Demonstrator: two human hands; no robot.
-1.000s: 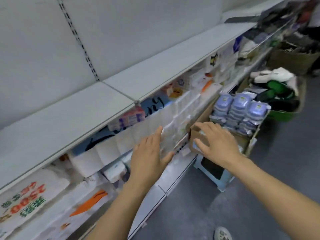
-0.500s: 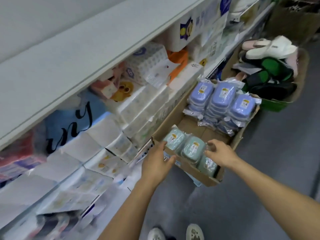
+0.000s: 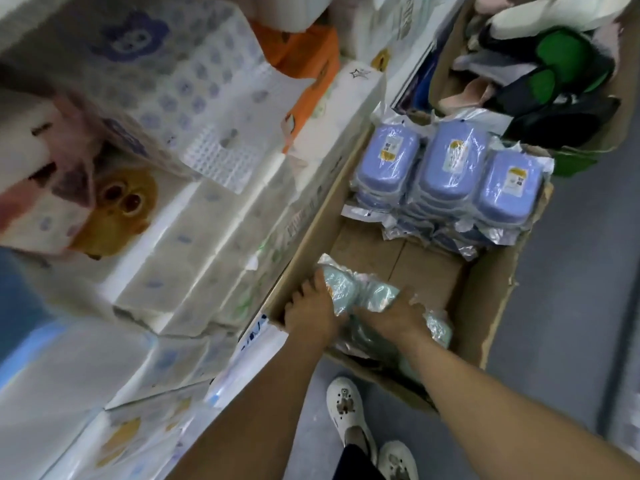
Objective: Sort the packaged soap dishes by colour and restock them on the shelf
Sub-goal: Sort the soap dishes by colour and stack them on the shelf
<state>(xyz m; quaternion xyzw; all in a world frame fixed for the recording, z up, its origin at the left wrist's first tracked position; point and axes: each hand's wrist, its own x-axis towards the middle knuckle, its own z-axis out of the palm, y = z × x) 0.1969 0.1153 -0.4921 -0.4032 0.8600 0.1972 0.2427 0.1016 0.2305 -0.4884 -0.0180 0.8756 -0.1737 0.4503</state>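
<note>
An open cardboard box stands on the floor beside the shelf. At its far end are three stacks of blue soap dishes in clear wrap. At its near end lie pale green soap dishes in the same wrap. My left hand grips the left side of the green packs. From the right, my right hand holds them with curled fingers. One more green pack shows beside my right wrist.
Packs of tissue and toilet paper fill the shelf on the left, up to its edge. Another box with slippers stands beyond the cardboard box. My two white shoes are on the grey floor below it.
The view dropped from the shelf down to the box. Both hands went from the box's front rim down onto the green soap dish packs and closed round them.
</note>
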